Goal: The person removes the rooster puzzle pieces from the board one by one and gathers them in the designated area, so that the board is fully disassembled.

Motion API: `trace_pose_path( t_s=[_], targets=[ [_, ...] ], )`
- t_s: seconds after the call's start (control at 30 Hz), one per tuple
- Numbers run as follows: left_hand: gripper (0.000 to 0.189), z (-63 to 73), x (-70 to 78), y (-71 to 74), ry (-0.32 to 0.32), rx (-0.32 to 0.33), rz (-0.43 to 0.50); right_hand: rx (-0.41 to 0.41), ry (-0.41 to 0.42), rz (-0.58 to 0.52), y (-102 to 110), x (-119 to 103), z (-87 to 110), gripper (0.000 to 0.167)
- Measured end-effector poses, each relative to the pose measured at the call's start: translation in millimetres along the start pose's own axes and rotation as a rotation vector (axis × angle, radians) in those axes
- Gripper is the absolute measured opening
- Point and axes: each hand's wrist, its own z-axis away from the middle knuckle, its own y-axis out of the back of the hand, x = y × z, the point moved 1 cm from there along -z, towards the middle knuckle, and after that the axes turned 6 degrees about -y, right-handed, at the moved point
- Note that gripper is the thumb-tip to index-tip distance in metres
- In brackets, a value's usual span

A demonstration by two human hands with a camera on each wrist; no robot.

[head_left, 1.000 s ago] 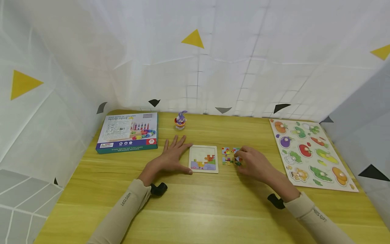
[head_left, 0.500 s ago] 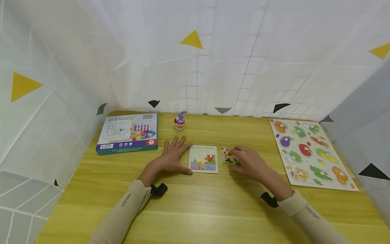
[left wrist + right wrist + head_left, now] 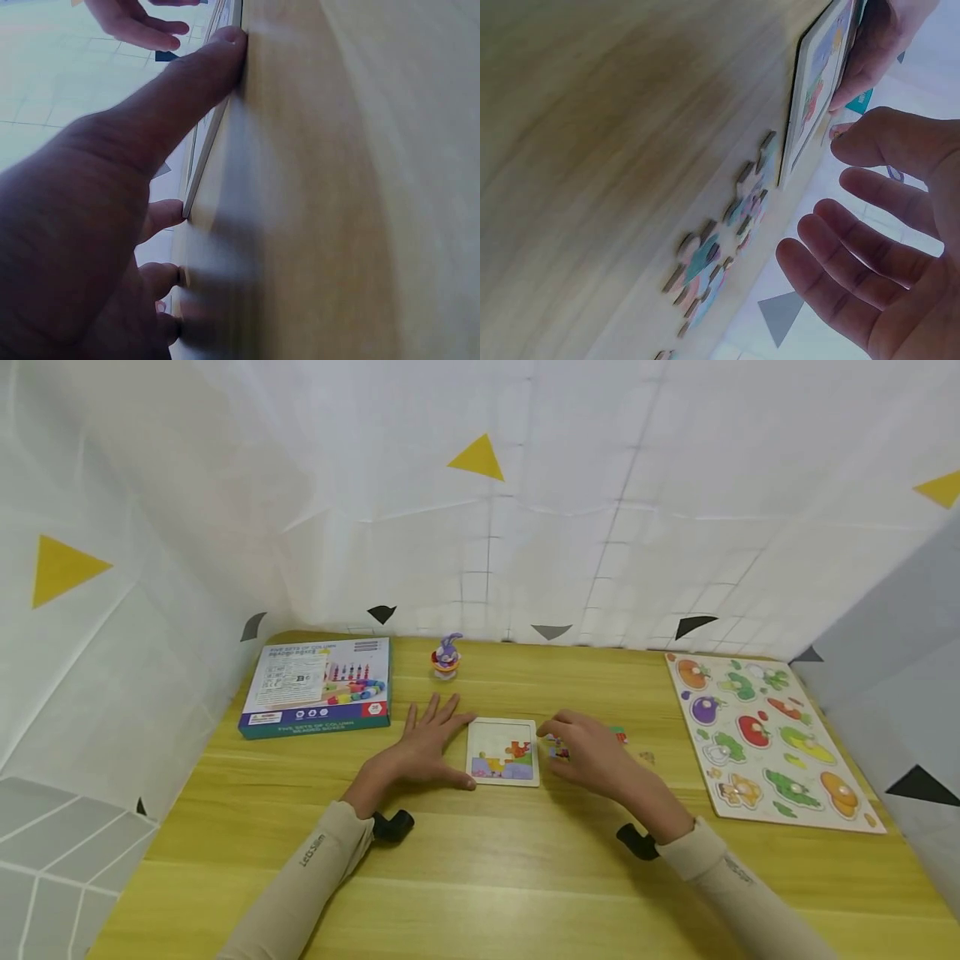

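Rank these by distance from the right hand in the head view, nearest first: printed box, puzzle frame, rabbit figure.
1. Puzzle frame, just left of the right hand.
2. Rabbit figure, farther left, toward the back.
3. Printed box, farthest left.

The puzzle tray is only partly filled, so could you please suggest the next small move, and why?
I would probably lower the right hand and pinch one of the loose pieces beside the puzzle tray. The tray's upper part is bare, no piece can be made out in that hand, and the left hand touches the tray's left edge, likely enough to steady it.
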Motion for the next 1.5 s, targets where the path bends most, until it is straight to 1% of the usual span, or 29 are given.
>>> trace_pose_path(
  t_s=[0.17, 0.43, 0.63, 0.87, 1.03, 1.23, 1.5],
  targets=[
    [0.112, 0.3, 0.5, 0.1, 0.002, -0.007, 0.004, -0.020, 0.006, 0.011, -2.8, -4.6, -5.6, 0.030],
    [0.112, 0.9, -1.2, -1.7, 0.008, 0.004, 0.007, -0.055, 0.012, 0.044, -7.3, -11.2, -13.5, 0.032],
    [0.112, 0.8, -2.2, -1.7, 0.011, 0.003, -0.002, -0.094, 0.021, 0.010, -11.9, -15.7, -20.0, 0.033],
    [0.112, 0.7, -1.7, -0.8, 0.017, -0.005, 0.009, -0.164, -0.002, -0.017, -15.2, -24.8, -27.0, 0.040],
    [0.111, 0.9, 0.1, 0.2, 0.005, 0.003, 0.014, -0.164, 0.026, -0.004, -17.6, -26.9, -30.7, 0.040],
    [0.110, -0.3, -1.3, -0.2, -0.001, 0.002, 0.001, -0.164, 0.057, 0.019, -21.7, -26.5, -33.6, 0.037],
    [0.111, -0.2, -2.1, -1.5, -0.002, 0.005, -0.003, -0.177, 0.063, 0.023, -24.5, -25.8, -34.6, 0.033]
  ],
)
